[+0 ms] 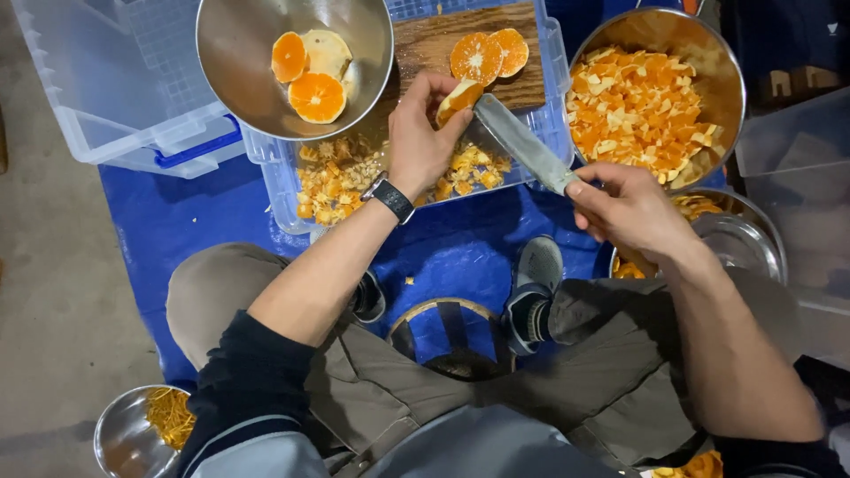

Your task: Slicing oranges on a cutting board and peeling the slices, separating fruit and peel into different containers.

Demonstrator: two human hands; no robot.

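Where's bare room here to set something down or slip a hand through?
Free: blue tarp left of the left hand, below the empty clear bin; also tarp between the shoes and the scrap-filled bin. Crowded: wooden board, steel bowl and peel bowl pack the top; the right hand holds the knife.

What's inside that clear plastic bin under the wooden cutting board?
Chopped orange peel scraps lie in the clear bin. The wooden cutting board, steel bowl and left hand cover the rest.
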